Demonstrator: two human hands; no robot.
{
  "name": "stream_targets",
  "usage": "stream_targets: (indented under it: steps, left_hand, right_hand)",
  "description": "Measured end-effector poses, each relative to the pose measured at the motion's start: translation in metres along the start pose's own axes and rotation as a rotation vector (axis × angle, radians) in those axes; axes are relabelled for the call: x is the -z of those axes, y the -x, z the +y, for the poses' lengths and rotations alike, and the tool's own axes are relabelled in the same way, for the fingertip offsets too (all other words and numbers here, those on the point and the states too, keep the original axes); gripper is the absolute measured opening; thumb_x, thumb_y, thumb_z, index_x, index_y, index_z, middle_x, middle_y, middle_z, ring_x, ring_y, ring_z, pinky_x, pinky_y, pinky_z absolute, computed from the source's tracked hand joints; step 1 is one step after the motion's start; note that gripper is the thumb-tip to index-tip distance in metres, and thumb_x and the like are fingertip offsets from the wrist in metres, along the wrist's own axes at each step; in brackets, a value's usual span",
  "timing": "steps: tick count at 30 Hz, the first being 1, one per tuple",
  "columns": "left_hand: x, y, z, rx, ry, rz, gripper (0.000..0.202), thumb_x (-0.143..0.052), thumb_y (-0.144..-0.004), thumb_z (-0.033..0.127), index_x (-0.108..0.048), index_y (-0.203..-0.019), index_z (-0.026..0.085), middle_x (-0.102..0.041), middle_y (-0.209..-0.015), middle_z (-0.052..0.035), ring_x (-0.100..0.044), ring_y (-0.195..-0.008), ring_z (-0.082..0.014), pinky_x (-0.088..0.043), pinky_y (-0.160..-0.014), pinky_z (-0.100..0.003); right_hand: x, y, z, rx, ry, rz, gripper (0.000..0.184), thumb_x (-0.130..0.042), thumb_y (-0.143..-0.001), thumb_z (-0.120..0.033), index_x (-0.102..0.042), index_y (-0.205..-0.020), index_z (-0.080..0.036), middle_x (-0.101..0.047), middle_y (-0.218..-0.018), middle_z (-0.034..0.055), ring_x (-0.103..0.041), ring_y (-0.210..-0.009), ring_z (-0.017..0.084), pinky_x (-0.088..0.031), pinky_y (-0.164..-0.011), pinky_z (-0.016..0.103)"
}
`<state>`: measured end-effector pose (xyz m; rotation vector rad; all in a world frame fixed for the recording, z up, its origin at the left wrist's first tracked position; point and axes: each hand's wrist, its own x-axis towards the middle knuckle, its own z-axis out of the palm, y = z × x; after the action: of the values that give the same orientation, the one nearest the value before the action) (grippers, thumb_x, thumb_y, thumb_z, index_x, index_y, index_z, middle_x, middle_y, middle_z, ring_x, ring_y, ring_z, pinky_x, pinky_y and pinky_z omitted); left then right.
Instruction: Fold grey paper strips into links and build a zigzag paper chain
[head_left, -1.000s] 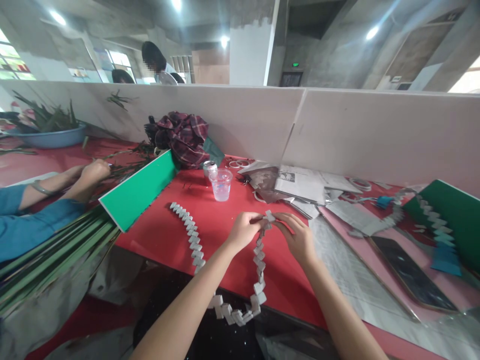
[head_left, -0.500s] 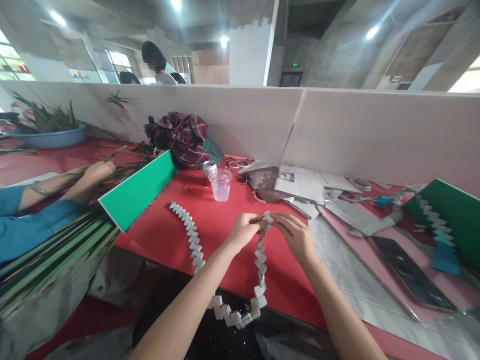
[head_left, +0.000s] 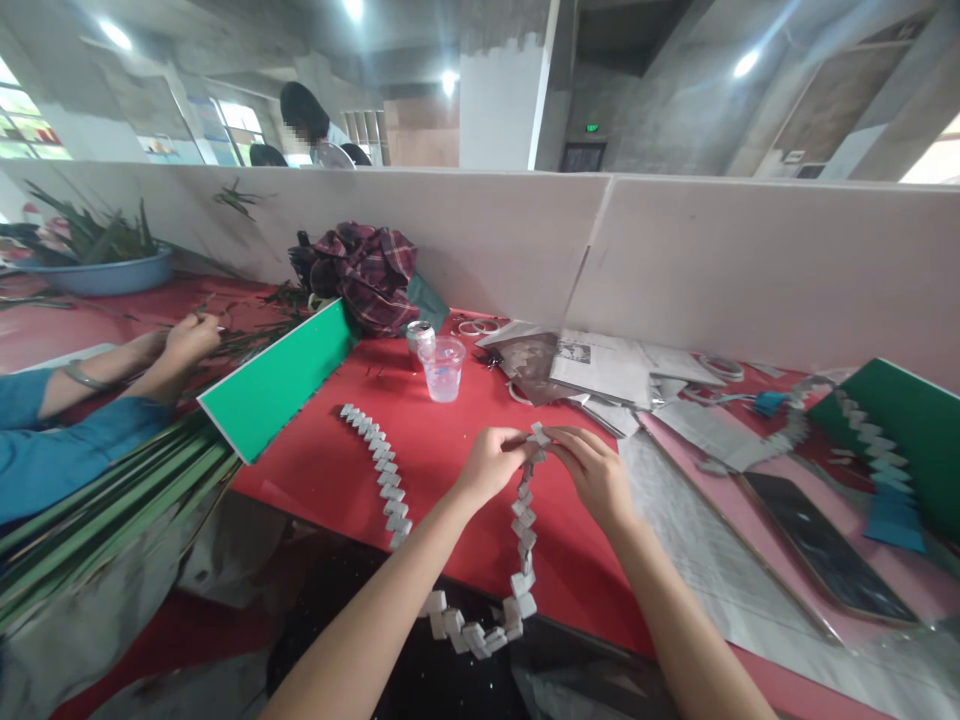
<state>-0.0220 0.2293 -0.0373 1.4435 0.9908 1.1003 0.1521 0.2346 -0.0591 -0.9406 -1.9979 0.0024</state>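
A long zigzag chain of folded white paper (head_left: 523,515) hangs from my fingers over the red table's front edge. It loops below the edge, passes behind my left forearm, and its far end lies on the table to the left. My left hand (head_left: 491,465) pinches the chain's upper end from the left side. From the right, my right hand (head_left: 598,473) has its fingers closed on the same end piece, fingertips almost meeting those of the left. The small folds between the fingertips are partly hidden.
A plastic cup (head_left: 444,370) and a can (head_left: 421,345) stand beyond my hands. Green dividers (head_left: 281,380) flank the place. Papers (head_left: 600,368), a phone (head_left: 825,545) and another paper chain (head_left: 870,430) lie right. At left, a co-worker's hands (head_left: 193,338) handle green leaves.
My hands and the chain stay almost in place, still pinching its end. The co-worker's hands at left have shifted slightly to the left.
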Motion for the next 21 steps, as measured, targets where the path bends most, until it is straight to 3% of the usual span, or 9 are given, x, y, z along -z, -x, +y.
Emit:
stream_targets:
  steps: [15, 21]
  left_hand:
    - [0.0049, -0.0019, -0.0003, 0.035, -0.057, -0.013, 0.030, -0.058, -0.075, 0.039, -0.066, -0.064, 0.013, -0.064, -0.061, -0.0044, -0.056, -0.059, -0.0140, -0.041, -0.059, -0.024]
    - [0.0038, -0.0050, 0.0006, 0.077, 0.098, -0.006, 0.031, -0.059, -0.075, 0.043, -0.064, -0.073, 0.013, -0.061, -0.061, -0.0027, -0.055, -0.058, -0.0129, -0.042, -0.057, -0.023]
  right_hand:
    - [-0.0013, -0.0013, 0.0002, 0.003, -0.010, -0.048, 0.020, -0.046, -0.091, -0.028, -0.062, -0.102, -0.023, -0.066, -0.098, 0.0071, -0.063, -0.091, 0.020, -0.052, -0.079, 0.034]
    - [-0.0003, -0.0027, -0.0057, 0.030, -0.089, -0.074, 0.021, -0.046, -0.092, -0.029, -0.063, -0.102, -0.024, -0.066, -0.097, 0.0075, -0.064, -0.090, 0.020, -0.053, -0.078, 0.034]
